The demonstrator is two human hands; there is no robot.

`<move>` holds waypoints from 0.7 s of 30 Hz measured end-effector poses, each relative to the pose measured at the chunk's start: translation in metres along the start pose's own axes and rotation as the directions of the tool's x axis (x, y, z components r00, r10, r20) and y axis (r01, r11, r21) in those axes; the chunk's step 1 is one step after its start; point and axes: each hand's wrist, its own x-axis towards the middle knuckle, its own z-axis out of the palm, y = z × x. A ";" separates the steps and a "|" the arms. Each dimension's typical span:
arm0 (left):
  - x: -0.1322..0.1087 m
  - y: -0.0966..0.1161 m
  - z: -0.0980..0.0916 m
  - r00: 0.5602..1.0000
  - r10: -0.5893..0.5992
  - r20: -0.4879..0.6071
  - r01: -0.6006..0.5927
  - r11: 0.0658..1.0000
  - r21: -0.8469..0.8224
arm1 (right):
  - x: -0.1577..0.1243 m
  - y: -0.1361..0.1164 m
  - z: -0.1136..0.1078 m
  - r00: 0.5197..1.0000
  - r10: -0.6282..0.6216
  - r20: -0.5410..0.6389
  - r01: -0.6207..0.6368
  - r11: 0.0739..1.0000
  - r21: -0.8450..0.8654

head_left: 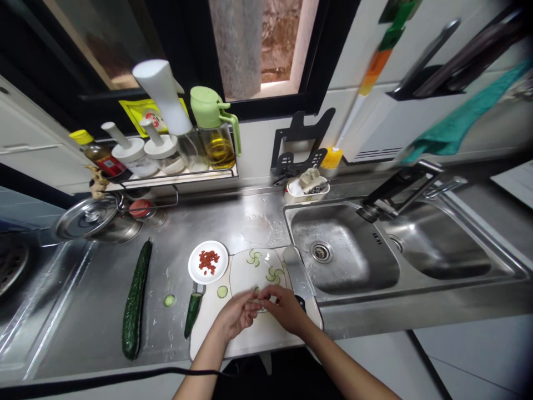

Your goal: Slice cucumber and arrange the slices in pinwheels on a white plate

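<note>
My left hand (238, 314) and my right hand (285, 308) meet over the near part of a white plate (239, 275). Their fingertips pinch a small green cucumber piece (256, 290), mostly hidden by the fingers. Thin cucumber slices form a pinwheel (253, 257) at the plate's far side and another pinwheel (275, 274) to the right. Beneath the plate is a cutting board (216, 336). A cleaver (297, 271) lies along its right side, the handle partly behind my right hand. To the left are a cut cucumber (194, 315) and a round cucumber slice (222, 291).
A small white dish (192, 265) holds red dried berries. Left on the steel counter lie a whole cucumber (136, 303) and a slice (169, 300). A double sink (345, 250) is at right, a seasoning rack (183, 176) behind, a pot (95, 219) far left.
</note>
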 end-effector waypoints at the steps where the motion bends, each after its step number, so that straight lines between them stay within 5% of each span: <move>1: 0.001 0.001 0.000 1.000 -0.003 0.027 0.004 0.999 -0.045 | 0.000 -0.001 -0.002 1.000 -0.006 0.011 0.006 1.000 -0.004; 5: 0.001 0.004 -0.001 0.998 0.038 0.044 -0.030 0.984 -0.174 | 0.003 0.000 -0.007 1.000 0.007 0.010 -0.007 1.000 0.017; 10: -0.001 0.004 0.000 0.985 0.145 -0.092 -0.156 0.979 -0.128 | 0.011 0.012 -0.008 1.000 0.016 -0.024 -0.017 0.997 -0.075; 15: 0.001 -0.002 0.001 0.927 0.322 -0.192 -0.295 0.943 0.155 | 0.019 0.020 -0.005 0.999 0.021 -0.049 -0.032 0.970 -0.241; 21: 0.005 -0.018 -0.001 0.835 0.510 -0.208 -0.330 0.765 0.553 | 0.022 0.028 0.002 0.999 0.009 -0.036 -0.024 0.891 -0.454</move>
